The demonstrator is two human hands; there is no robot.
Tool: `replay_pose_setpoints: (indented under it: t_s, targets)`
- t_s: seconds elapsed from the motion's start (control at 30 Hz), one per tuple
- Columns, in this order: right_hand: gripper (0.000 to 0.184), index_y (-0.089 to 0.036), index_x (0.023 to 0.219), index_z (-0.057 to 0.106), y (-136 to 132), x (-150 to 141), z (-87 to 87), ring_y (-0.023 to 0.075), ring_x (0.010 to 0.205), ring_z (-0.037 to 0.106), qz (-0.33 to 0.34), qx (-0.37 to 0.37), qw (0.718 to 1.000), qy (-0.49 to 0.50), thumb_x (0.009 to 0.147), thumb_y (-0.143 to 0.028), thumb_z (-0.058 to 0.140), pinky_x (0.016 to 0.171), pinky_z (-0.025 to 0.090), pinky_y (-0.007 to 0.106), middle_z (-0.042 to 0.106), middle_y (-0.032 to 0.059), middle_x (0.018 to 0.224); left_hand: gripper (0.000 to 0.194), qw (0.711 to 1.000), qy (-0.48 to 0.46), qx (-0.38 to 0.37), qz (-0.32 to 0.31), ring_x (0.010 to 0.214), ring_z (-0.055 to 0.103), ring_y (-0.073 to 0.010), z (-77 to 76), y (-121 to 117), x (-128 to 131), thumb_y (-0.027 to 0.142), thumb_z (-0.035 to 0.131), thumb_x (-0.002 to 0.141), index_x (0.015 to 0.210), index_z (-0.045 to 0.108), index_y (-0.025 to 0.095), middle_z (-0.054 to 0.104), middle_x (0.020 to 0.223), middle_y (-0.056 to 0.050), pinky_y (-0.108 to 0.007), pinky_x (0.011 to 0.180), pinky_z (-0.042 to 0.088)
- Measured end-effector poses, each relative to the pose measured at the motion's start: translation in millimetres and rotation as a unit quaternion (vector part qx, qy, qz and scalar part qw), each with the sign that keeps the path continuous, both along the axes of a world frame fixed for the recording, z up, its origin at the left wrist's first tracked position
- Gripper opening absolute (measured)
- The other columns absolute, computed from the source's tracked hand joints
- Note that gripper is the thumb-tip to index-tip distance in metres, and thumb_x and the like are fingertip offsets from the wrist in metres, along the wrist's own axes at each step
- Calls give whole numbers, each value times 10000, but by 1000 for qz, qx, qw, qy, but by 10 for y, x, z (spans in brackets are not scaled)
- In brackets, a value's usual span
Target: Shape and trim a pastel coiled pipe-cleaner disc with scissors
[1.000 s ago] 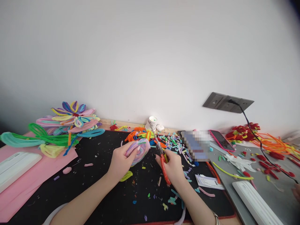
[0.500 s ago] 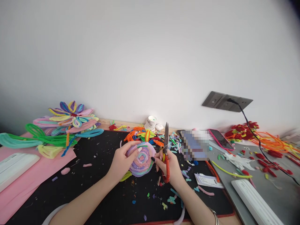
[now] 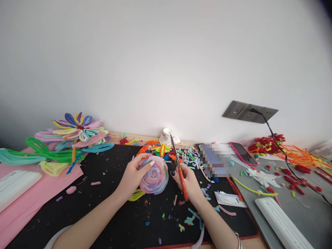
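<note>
Between thumb and fingers, my left hand (image 3: 136,174) grips a round coil of pastel pipe cleaners (image 3: 155,177), its spiral face turned toward me in pink, purple and blue. My right hand (image 3: 189,181) holds scissors (image 3: 182,180) with red handles, blades pointing up and away and close together. A small gap separates the scissors from the coil's right edge. Behind the coil lies a heap of orange, green and yellow pipe-cleaner loops (image 3: 163,149). A yellow-green loop (image 3: 136,195) sits below my left hand, partly hidden by it.
Cut pipe-cleaner bits litter the black mat (image 3: 109,207). At the left stand a multicoloured pipe-cleaner flower (image 3: 80,128) and a white case (image 3: 19,188) on pink paper (image 3: 33,214). A white cup (image 3: 166,136), a pink-edged phone (image 3: 243,153) and a wall socket (image 3: 250,111) are farther back.
The coil has turned from edge-on to face-on. My right fingers touched its right edge half a second ago and have since drawn away; the scissors' blades now lean left.
</note>
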State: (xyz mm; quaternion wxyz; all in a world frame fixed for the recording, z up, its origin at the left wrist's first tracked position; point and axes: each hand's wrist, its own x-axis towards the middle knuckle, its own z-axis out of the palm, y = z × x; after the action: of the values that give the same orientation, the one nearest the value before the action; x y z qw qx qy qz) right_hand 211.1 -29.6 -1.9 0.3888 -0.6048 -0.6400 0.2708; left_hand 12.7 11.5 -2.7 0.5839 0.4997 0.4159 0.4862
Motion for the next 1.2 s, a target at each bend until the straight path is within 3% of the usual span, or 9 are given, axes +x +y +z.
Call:
replay_pose_setpoints:
  t_s: [0.13, 0.37, 0.5, 0.9, 1.2]
  targets:
    - [281, -228, 733, 369, -21, 38, 41, 109, 553, 355, 36, -44, 997, 42, 786, -425, 561, 510, 334, 220, 369, -67, 638, 352, 998, -19, 25, 46, 763, 673, -208, -28, 14, -25, 417, 669, 773, 1010, 557, 182, 693, 827, -36, -297, 659, 538]
    - [327, -240, 732, 335, -89, -54, 165, 124, 540, 384, -36, -76, 979, -188, 715, -367, 635, 513, 261, 222, 475, -59, 640, 373, 997, -5, 47, 62, 806, 678, -216, -32, 12, -33, 425, 644, 794, 1066, 526, 198, 704, 970, -65, -307, 675, 542]
    - [309, -235, 738, 370, -106, -87, 149, 140, 565, 457, -30, -62, 967, -243, 718, -380, 643, 511, 245, 221, 518, -30, 685, 376, 996, 8, 55, 64, 810, 681, -223, -18, 9, -39, 431, 641, 793, 1058, 540, 186, 700, 978, -82, -307, 668, 546]
    - [314, -230, 754, 416, -101, -70, 190, 152, 566, 486, -35, -60, 953, -294, 714, -423, 660, 501, 227, 227, 538, -23, 694, 325, 991, 61, 72, 91, 820, 668, -214, 4, 2, -46, 429, 629, 792, 1004, 561, 192, 689, 909, -44, -303, 685, 536]
    - [300, -214, 678, 467, -88, -19, 154, 136, 569, 491, -32, -22, 954, -297, 729, -430, 669, 508, 230, 219, 534, -29, 647, 275, 992, 75, 76, 67, 799, 661, -208, -37, 12, -40, 403, 605, 809, 980, 555, 194, 682, 931, -49, -306, 675, 525]
